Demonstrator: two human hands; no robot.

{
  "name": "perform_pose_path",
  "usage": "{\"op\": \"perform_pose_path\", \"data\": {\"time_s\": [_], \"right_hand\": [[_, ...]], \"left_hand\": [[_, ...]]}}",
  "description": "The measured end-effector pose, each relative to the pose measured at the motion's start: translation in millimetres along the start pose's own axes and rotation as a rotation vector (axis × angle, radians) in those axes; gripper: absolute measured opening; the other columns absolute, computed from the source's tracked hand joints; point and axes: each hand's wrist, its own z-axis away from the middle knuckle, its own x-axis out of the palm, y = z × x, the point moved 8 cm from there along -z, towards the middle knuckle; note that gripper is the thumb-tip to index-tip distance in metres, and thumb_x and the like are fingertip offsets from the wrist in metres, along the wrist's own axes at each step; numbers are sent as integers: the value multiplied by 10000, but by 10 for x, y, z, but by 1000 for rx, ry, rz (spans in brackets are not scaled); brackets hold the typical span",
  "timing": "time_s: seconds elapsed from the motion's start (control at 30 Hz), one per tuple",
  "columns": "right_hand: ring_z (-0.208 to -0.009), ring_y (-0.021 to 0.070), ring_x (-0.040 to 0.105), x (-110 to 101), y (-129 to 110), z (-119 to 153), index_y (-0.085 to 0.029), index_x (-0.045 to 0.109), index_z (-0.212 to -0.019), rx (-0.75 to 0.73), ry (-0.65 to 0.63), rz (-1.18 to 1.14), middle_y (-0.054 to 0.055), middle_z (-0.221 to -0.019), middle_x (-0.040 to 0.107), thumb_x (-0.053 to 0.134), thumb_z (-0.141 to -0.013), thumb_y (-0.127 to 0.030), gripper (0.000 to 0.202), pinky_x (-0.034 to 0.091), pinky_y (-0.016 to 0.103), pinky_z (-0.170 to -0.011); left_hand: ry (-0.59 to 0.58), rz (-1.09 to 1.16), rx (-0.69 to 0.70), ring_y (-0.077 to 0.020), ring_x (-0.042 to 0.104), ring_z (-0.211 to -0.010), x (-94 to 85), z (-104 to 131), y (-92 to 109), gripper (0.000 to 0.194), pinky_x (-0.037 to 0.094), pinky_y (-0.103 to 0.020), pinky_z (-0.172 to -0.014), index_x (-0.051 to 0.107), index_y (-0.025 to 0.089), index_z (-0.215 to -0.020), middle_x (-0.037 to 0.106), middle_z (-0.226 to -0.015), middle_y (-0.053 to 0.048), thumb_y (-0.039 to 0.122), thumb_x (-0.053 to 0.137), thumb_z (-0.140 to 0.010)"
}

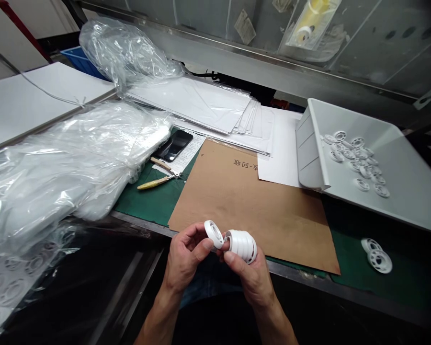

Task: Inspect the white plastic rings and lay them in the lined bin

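Between thumb and fingers, my left hand (184, 255) pinches a single white plastic ring (213, 234), tilted so its open middle shows. Right beside it, a stack of several white plastic rings (242, 245) lies on its side in my right hand (253, 278), with the thumb along its near side. A fingertip pokes into the stack's left end; which hand it belongs to I cannot tell. Both hands are over the table's front edge, just before a brown cardboard sheet (251, 206). My right fingers are mostly hidden behind the stack.
A grey bin (409, 177) at right holds several white rings (362, 165); two more rings (379, 261) lie on the green mat. Cutting pliers (154, 183) and a phone (177, 145) lie left of the cardboard. Plastic bags (75, 153) cover the left side; white sheets (201, 103) lie behind.
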Motion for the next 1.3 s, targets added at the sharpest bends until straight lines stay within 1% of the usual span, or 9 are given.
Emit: {"op": "perform_pose_path", "data": {"time_s": [0.2,0.33,0.4,0.57,0.67,0.87,1.03,1.17,1.3], "right_hand": [[-847,196,707,-4,-16,14,-234,815,-1001,-10,15,33,39,-965,781,869,-824,-401,249,583,284,-809],[-755,182,693,-105,-120,39,-218,791,-1034,-37,203,102,35,-881,766,904,-787,-404,330,576,265,-684],[-674,166,660,-126,-187,27,-209,782,-1050,-46,251,109,15,-788,737,929,-754,-404,384,556,256,-612],[-650,175,655,-79,-316,-81,-170,786,-928,-8,181,161,28,-741,728,965,-688,-404,380,564,274,-600],[-665,167,653,-35,-362,-128,-166,780,-887,27,125,196,34,-757,736,969,-673,-370,350,559,261,-604],[-605,134,578,-1,-423,-219,-158,716,-805,-22,179,299,1,-693,659,942,-674,-389,348,508,246,-552],[-567,112,496,-114,-532,-299,-161,676,-772,-184,396,528,-31,-659,581,878,-717,-431,342,456,238,-514],[-584,126,523,-249,-515,-248,-119,749,-883,-116,493,492,1,-697,633,875,-716,-482,419,477,247,-529],[-588,144,581,-308,-539,-159,-111,785,-968,-88,507,469,41,-732,706,882,-712,-493,470,509,255,-544]], "left_hand": [[0,-46,8,-249,752,-757,-11,7,22,459,613,-319,-728,786,140,-980,819,-885,-93,553,837,-786],[20,-235,40,-247,769,-795,-49,30,67,347,617,-300,-757,802,157,-1001,827,-883,-78,423,847,-783],[24,-331,75,-230,763,-759,-43,41,120,303,616,-285,-732,801,159,-985,820,-852,-66,371,844,-773],[-10,-514,205,-181,716,-664,79,65,318,193,587,-249,-643,767,163,-862,775,-746,-28,311,808,-746],[9,-615,270,-164,691,-612,105,77,394,157,570,-242,-603,742,160,-817,749,-696,-12,272,761,-709],[2,-757,324,-159,659,-598,155,110,387,157,547,-252,-589,722,152,-808,716,-682,-13,267,705,-703],[-131,-623,277,-153,630,-576,305,157,362,172,524,-248,-570,691,160,-742,689,-649,-9,327,711,-708],[-119,-514,234,-160,648,-595,241,134,354,181,542,-250,-591,716,148,-789,705,-665,-16,309,706,-707],[-106,-434,205,-172,663,-612,156,96,315,189,551,-257,-603,721,142,-798,715,-682,-27,307,709,-705]]}}
